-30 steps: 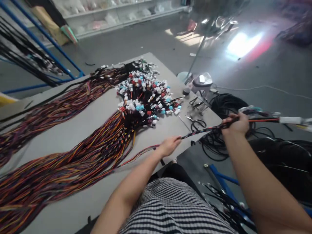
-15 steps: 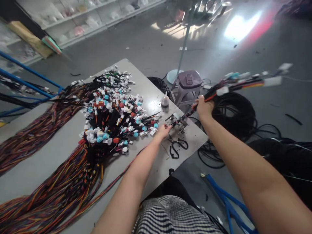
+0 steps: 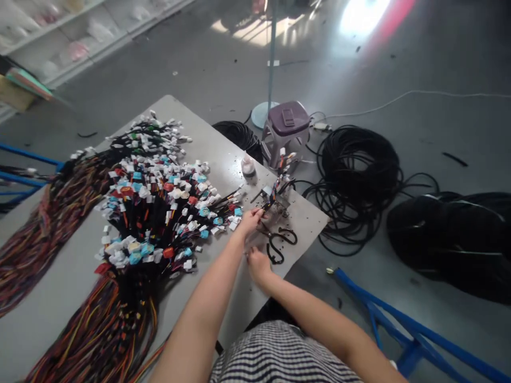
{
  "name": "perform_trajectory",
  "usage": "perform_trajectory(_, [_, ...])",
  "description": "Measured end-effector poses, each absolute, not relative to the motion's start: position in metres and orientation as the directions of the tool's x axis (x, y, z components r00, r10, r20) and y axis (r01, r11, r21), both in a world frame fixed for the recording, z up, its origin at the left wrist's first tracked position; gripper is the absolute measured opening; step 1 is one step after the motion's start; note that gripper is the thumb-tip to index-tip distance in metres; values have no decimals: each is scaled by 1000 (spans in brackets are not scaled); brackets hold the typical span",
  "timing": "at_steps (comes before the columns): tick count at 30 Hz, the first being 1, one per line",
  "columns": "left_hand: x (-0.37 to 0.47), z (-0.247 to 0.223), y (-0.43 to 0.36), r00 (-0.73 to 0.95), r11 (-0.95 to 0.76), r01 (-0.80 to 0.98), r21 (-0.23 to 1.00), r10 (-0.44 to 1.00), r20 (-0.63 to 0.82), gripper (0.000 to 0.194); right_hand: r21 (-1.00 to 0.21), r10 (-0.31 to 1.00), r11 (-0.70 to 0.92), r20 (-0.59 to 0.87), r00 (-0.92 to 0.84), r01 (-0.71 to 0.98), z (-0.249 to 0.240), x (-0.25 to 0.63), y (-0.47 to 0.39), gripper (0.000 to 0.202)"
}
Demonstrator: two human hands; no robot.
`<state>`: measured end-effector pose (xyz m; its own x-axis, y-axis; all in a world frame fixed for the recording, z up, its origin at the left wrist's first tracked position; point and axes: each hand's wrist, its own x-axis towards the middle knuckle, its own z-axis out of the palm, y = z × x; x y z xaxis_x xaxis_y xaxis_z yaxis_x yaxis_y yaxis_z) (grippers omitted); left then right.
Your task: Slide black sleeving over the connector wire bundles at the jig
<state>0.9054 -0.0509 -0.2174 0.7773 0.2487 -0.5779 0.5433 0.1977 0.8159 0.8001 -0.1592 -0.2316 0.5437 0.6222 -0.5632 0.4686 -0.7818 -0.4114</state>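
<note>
My left hand (image 3: pixel 251 220) is closed around a wire harness (image 3: pixel 274 190), whose end with connectors points away over a small metal fixture (image 3: pixel 283 200) on the table. Lower down, my right hand (image 3: pixel 259 264) is close to the tabletop with its fingers curled; whatever they pinch, if anything, is too small to make out. Black-handled scissors (image 3: pixel 288 237) lie just right of it. To the left of both hands spreads a big heap of harnesses with white, blue and red connectors (image 3: pixel 159 202).
A small bottle (image 3: pixel 248 167) stands near the far edge of the table (image 3: pixel 227 298). Beyond are a purple-topped stool (image 3: pixel 288 118) and black cable coils (image 3: pixel 359 165) on the floor. Blue metal frames (image 3: pixel 383 314) flank the table, and shelves (image 3: pixel 91 37) line the back left.
My right hand has let go of the connector end of the harness and come down and left to the tabletop. The harness end now rests by the fixture. The view has shifted right.
</note>
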Motion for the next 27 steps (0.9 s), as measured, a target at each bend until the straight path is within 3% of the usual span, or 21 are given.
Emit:
perform_trajectory(5, [905, -224, -54, 787, 240, 494, 836, 286, -547, 28, -432, 627, -777, -601, 495, 459, -236, 749, -206, 18])
perform_trajectory(9, [907, -227, -54, 791, 250, 474, 844, 301, -533, 26, -395, 568, -822, -513, 644, 411, -243, 714, -257, 18])
perform_trajectory(12, [908, -228, -55, 786, 208, 475, 855, 337, -519, 21, -507, 498, -825, -442, 746, 250, -252, 708, -276, 22])
perform_trajectory(15, [908, -226, -56, 778, 174, 497, 850, 345, -525, 17, -715, 383, -696, -441, 811, -60, -250, 741, -282, 22])
perform_trajectory(18, [908, -227, -57, 777, 138, 512, 848, 346, -526, 16, -844, 157, -439, -409, 899, -308, -233, 806, -282, 32])
perform_trajectory(21, [906, -229, -57, 778, 121, 503, 855, 366, -510, 20, -894, -15, -262, -372, 928, -363, -212, 861, -279, 42])
perform_trajectory(27, [904, -232, -59, 785, 164, 479, 863, 361, -504, 26, -894, -7, -219, -400, 916, -392, -202, 869, -265, 44])
